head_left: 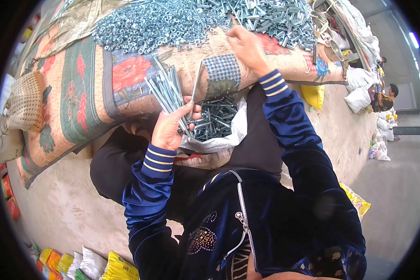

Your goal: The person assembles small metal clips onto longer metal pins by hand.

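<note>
My left hand (172,123) is closed around a bundle of long, thin silvery metal rods (165,91) that fan out upward. One rod (197,81) stands apart from the others, between the thumb and fingers. Just beside this hand an open white sack (235,130), full of dark metal bolts (214,116), sits between my legs. My right hand (248,46) reaches to the near edge of the table, with one finger stretched toward the metal pieces and the thumb apart. Before it lie a heap of small nuts (140,30) and, to the right, a heap of short metal sleeves (270,18).
A patterned quilted cover (182,70) drapes the work table. A woven basket (25,100) stands at the left edge. Yellow bags (312,94) and white sacks (357,98) lie to the right, where another person (386,97) sits farther off. More bags (119,267) line the lower left.
</note>
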Action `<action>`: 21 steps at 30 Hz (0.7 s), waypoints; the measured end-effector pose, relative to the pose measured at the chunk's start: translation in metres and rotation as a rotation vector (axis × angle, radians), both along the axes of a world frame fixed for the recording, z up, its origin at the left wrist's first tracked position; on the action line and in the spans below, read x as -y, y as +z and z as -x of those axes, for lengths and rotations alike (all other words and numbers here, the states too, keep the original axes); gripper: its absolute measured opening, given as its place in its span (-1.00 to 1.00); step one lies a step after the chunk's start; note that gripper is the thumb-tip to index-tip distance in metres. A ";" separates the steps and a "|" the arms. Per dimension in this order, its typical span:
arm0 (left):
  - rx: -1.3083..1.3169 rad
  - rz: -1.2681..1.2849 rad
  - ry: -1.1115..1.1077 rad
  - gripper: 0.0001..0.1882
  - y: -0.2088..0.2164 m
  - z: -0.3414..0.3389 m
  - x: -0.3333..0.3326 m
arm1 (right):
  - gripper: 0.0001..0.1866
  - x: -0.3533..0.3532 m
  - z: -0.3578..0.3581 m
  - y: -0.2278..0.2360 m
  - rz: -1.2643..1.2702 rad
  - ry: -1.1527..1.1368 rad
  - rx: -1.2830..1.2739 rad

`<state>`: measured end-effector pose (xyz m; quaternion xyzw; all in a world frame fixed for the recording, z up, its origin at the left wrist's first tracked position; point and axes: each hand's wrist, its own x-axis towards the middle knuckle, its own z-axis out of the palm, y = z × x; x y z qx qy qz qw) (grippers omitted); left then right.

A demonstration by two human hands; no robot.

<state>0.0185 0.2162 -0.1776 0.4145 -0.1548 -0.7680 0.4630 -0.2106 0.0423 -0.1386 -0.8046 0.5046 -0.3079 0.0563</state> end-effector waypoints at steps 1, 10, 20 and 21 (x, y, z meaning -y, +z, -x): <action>0.002 0.001 0.000 -0.75 0.000 0.000 0.001 | -0.83 0.002 -0.014 0.000 0.001 0.000 0.002; -0.020 -0.042 -0.002 -0.77 -0.001 -0.002 0.001 | -0.90 -0.007 -0.018 0.001 0.043 0.398 -0.164; 0.104 -0.011 0.033 -0.77 0.010 0.002 0.002 | -0.82 0.002 0.021 -0.006 -0.302 0.026 0.343; 0.106 -0.012 0.036 -0.77 0.012 0.002 0.001 | -0.81 0.001 0.011 -0.007 -0.265 0.043 0.298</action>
